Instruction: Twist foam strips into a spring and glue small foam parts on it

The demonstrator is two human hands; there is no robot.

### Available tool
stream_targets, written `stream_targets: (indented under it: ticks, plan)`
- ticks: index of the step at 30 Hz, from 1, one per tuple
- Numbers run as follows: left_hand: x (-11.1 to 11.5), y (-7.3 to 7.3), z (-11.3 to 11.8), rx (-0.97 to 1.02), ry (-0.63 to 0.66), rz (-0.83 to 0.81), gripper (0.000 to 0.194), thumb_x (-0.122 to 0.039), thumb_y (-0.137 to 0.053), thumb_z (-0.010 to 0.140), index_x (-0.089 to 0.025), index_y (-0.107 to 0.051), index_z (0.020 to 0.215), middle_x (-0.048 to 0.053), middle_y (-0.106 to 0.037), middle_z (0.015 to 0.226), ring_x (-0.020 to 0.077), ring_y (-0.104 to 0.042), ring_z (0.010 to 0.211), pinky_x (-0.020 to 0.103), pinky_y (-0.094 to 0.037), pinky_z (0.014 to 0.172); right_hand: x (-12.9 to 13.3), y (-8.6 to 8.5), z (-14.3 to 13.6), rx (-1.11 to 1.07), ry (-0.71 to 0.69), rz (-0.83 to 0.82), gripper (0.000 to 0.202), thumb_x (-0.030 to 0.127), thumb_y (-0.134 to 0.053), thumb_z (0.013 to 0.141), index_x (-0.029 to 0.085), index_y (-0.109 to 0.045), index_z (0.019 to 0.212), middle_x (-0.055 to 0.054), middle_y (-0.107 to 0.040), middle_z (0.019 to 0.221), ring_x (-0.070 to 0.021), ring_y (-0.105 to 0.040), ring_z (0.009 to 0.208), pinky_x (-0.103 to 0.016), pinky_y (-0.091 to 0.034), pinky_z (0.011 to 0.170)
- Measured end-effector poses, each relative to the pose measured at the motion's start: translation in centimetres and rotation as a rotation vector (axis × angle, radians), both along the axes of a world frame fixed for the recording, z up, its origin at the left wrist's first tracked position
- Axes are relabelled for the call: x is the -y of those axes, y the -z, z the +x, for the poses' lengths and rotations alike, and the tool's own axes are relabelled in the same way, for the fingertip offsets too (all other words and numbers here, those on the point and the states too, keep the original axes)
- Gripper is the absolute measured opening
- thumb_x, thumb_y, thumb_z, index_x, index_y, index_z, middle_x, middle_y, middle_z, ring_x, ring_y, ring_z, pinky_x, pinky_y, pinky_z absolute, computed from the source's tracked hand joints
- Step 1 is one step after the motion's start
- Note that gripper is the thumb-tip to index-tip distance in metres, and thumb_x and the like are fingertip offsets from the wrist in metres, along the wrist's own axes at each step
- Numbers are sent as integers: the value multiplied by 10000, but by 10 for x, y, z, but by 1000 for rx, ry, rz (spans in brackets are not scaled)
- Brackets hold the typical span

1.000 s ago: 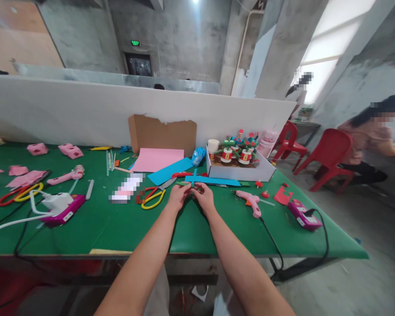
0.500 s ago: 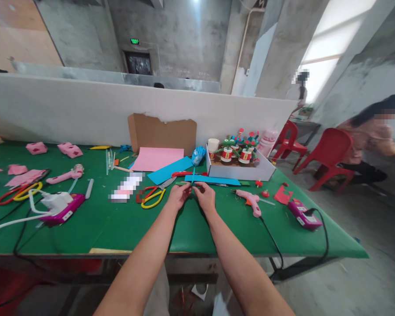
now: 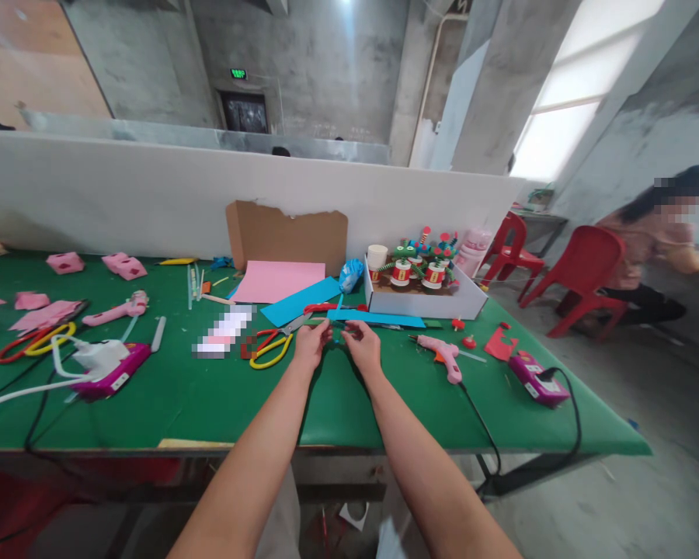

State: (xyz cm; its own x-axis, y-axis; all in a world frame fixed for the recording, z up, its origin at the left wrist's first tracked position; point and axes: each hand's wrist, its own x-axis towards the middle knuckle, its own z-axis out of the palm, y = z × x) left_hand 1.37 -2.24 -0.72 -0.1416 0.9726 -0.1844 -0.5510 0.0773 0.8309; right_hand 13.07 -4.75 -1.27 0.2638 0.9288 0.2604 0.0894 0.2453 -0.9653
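Note:
Over the table in front of me, my left hand (image 3: 313, 343) pinches a narrow blue paper strip (image 3: 340, 302). One end of the strip points up and away, and a small blue part shows below, between the hands. My right hand (image 3: 362, 345) is closed at the strip's other side, with its fingertips bent in. Exactly how the fingers grip it is too small to make out. Just beyond the hands lies a wide blue paper strip (image 3: 384, 317). Scissors with red and yellow handles (image 3: 272, 351) rest left of my left hand.
A white box (image 3: 425, 305) with small paper-cup figures stands at the back right. A pink glue gun (image 3: 446, 354) and a purple power strip (image 3: 539, 382) lie rightward. Pink paper (image 3: 279, 281) lies behind; another power strip (image 3: 113, 371) is left. A person (image 3: 655, 233) sits far right.
My hands have drawn slightly apart around the narrow blue strip. Its upper end has tilted, and more blue now shows low between the fingers.

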Motion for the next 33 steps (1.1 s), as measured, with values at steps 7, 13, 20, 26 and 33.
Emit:
stream_targets:
  ticks: [7, 13, 20, 26, 33]
  plan:
    - [-1, 2, 1, -117, -44, 66, 306, -326, -797, 513, -139, -610, 665, -25, -598, 544, 92, -538, 479, 222, -434, 507, -5, 4, 0, -290, -69, -75, 299, 425, -667, 642, 197, -634, 832, 7, -649, 721, -134, -601, 569, -266, -537, 524]
    - [0, 1, 2, -229, -35, 156, 278, -344, -767, 535, -152, -622, 674, -14, -613, 566, 109, -553, 513, 228, -439, 526, -7, 6, 1, -369, -53, -81, 331, 446, -709, 608, 191, -633, 804, 9, -645, 699, -118, -597, 525, -267, -545, 519]
    - [3, -3, 4, -323, -62, 218, 236, -353, -738, 574, -168, -619, 660, -19, -604, 566, 116, -546, 520, 237, -444, 541, -9, 9, 2, -401, -38, -98, 318, 397, -763, 563, 194, -597, 744, 37, -611, 576, -131, -616, 520, -279, -560, 533]
    - [6, -5, 4, -409, -20, 276, 186, -316, -717, 572, -172, -623, 644, -22, -576, 534, 113, -524, 517, 222, -410, 526, -8, 9, 2, -374, -76, -106, 287, 381, -760, 574, 188, -615, 728, 27, -632, 569, -138, -629, 536, -285, -569, 569]
    - [8, -7, 5, -514, 4, 312, 127, -248, -718, 550, -177, -640, 620, -18, -586, 560, 110, -490, 518, 218, -359, 510, -7, 8, 0, -389, -119, -106, 309, 418, -767, 569, 189, -618, 714, 26, -639, 582, -148, -639, 547, -306, -581, 587]
